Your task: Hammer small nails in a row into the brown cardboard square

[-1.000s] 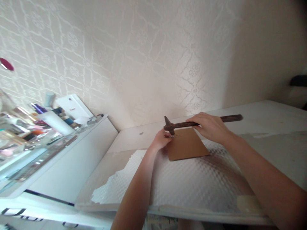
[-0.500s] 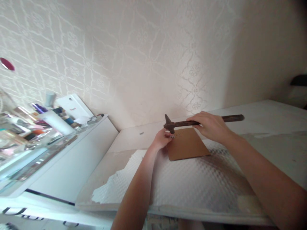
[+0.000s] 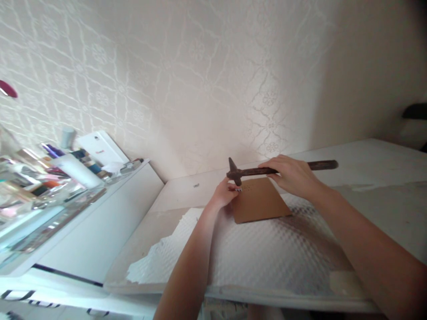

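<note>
My right hand (image 3: 289,174) is wrapped round the dark handle of a hammer (image 3: 253,171), held level above a brown board (image 3: 263,202). The hammer's head hangs over the board's far left corner, close to the fingers of my left hand (image 3: 227,193). Those left fingers are pinched together at the board's left edge; whatever they hold there is too small and partly covered by the hammer head. Several small dark dots mark the board near its far edge. Under the board lies a white quilted sheet (image 3: 247,253).
The white table (image 3: 353,160) stands against a patterned wall (image 3: 207,89). To the left is a white drawer cabinet (image 3: 86,222), its top crowded with bottles, tubes and a white box (image 3: 102,146). A small dark mark (image 3: 196,185) shows on the table's far left.
The hammer head has dropped very slightly toward the left fingers. Both hands and the board stay almost where they were; the whole view has shifted a little.
</note>
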`<state>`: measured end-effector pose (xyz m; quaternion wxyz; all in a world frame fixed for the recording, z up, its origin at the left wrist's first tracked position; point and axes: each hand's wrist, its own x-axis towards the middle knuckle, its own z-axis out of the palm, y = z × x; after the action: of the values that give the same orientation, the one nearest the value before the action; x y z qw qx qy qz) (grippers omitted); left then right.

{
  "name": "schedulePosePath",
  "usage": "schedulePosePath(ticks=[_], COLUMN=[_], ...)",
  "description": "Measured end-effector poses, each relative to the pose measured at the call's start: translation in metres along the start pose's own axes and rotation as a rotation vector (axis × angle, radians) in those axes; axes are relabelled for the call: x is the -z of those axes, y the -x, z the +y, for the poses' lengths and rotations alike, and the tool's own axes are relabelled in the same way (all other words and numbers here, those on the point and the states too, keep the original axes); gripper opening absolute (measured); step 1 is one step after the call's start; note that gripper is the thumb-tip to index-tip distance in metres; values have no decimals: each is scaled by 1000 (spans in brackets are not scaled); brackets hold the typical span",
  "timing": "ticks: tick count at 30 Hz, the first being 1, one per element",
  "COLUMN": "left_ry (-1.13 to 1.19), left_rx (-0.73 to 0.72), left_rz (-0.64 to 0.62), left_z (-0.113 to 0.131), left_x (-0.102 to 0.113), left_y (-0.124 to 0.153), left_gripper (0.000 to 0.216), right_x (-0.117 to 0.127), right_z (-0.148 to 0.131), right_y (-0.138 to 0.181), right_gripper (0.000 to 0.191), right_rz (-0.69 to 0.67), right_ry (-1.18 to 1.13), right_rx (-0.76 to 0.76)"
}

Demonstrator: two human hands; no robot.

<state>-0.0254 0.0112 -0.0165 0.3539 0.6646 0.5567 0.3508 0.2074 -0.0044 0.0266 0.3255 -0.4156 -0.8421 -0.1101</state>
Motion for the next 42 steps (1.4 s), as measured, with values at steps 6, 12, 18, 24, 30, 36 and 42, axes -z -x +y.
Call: schedulePosePath(ticks=[6, 12, 18, 24, 30, 36, 42], left_ry=[-9, 49, 58, 78, 24, 102, 39], left_rx=[3, 28, 17, 41, 47, 51, 38], left_rz=[1, -3, 15, -13, 23, -19, 18], left_z=[3, 4, 4, 3, 1, 3, 6], left_x=[1, 0, -1, 1, 1, 1, 1], left_y=[1, 2, 3, 4, 2, 4, 3], left_gripper=[41, 48, 47, 50, 47, 52, 47], right_x=[0, 0, -3, 0, -2, 2, -1], right_z=[-4, 0, -3, 0, -2, 1, -1], right_y=[0, -1, 0, 0, 0, -1, 0], right_gripper=[38, 32, 38, 31, 35, 32, 31], right_rz=[-24, 2, -34, 16, -43, 29, -37], right_ry=[-19, 11, -32, -8, -6, -17, -9], right_rx=[6, 13, -3, -27, -20, -23, -24])
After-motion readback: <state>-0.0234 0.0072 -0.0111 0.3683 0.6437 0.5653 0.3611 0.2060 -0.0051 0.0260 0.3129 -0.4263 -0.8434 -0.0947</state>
